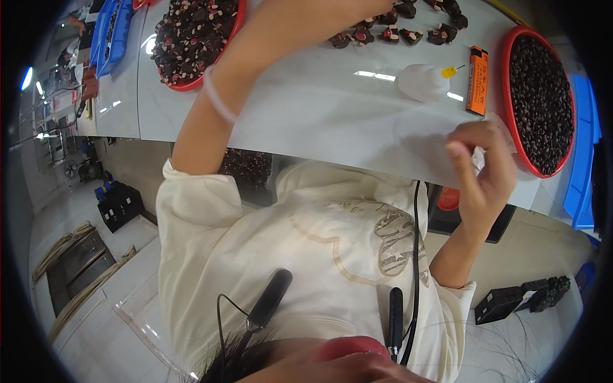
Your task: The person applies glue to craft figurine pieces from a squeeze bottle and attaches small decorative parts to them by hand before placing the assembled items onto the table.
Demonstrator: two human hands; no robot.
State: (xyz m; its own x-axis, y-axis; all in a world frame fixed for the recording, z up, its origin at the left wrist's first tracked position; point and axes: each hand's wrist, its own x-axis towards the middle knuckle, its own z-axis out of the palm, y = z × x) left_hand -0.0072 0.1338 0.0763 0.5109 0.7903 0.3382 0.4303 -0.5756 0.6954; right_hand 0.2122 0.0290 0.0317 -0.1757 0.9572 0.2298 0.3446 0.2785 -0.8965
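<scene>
My left arm reaches across the white table to the top edge of the picture. There my left hand (348,9) is mostly cut off, beside several small dark pieces with red and pale parts (410,36); its fingers cannot be made out. On the right, my right hand (485,169) is raised at the table's near edge. Its fingers are curled in, with a bit of something whitish between them that I cannot identify. Beyond it stand a white squeeze bottle (421,83) with a yellow needle tip (449,72) and a narrow orange box (477,82).
A red-rimmed basin (511,70) full of small dark pieces sits at the right, next to a blue tray (581,159). Another red basin (185,87) with dark, red and pale pieces lies under my left forearm. A blue bin (110,38) stands far left.
</scene>
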